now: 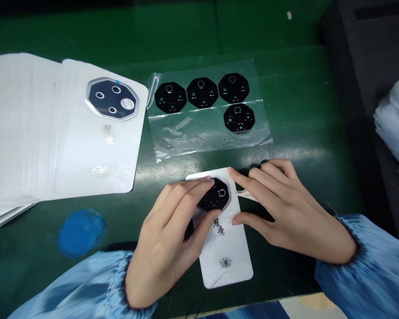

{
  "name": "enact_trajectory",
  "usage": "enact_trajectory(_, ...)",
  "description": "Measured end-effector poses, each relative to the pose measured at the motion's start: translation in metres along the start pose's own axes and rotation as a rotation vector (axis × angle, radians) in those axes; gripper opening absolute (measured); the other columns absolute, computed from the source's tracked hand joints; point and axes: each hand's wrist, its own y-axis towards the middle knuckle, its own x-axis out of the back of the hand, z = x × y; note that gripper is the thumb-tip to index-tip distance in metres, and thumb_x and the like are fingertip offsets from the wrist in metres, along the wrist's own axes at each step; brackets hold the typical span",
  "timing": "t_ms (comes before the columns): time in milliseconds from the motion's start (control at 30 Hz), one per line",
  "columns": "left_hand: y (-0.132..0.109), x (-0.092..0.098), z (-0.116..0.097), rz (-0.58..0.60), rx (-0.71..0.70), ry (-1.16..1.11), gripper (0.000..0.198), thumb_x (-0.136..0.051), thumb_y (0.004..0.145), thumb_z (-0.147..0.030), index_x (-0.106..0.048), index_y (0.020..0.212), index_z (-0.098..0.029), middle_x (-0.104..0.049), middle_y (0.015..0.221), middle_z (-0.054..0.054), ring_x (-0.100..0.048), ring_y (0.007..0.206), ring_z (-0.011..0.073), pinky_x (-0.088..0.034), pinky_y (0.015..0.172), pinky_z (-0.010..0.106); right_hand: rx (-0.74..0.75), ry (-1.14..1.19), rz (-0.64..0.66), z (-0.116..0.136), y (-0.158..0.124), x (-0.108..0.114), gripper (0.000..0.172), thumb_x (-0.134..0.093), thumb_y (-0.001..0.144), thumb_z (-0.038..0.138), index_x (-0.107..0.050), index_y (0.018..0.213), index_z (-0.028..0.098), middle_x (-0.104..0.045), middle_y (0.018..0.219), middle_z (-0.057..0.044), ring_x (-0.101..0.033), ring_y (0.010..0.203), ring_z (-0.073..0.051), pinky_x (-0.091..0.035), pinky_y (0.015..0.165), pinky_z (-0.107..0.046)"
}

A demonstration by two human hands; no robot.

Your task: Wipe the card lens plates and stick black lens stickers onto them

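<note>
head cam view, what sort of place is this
Most likely a factory bench for assembling phone parts: a green anti-static mat covers the bench, black octagonal camera lens covers sit on clear film, and a stack of white phone-shaped cards lies beside them.

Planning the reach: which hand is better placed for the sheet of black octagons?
Right hand, probably: its fingers lie below the clear sheet, while the left hand rests its fingers on the black octagon on the white card.
</note>
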Motion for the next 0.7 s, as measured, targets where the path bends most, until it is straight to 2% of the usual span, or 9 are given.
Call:
enact_trajectory(300,0.0024,-0.0007,0.0017,0.006,0.015,-0.013,0.044,-0.067,0.08,-0.014,-0.054,0.121,-0.016,-0.063,0.111,0.006,-0.058,0.099,0.0194,-0.049,0.088,0.035,-0.002,0.014,0.003,0.0,-0.0008,0.0002,0.064,-0.055,0.088,0.043,-0.041,0.135,0.002,-0.055,0.1,-0.009,-0.046,0.092,-0.021,-0.033,0.091,-0.042)
enact_trajectory(700,0.006,0.0023,0.0007,0.024,-0.037,0.038,0.038,-0.07,0.079,-0.015,-0.06,0.115,-0.008,-0.064,0.105,0.006,-0.056,0.093,0.0136,-0.043,0.087,0.024,0.003,0.021,-0.001,0.0013,-0.0024,0.0,0.063,-0.054,0.089,0.041,-0.04,0.136,0.001,-0.055,0.1,-0.009,-0.046,0.093,-0.022,-0.033,0.092,-0.042)
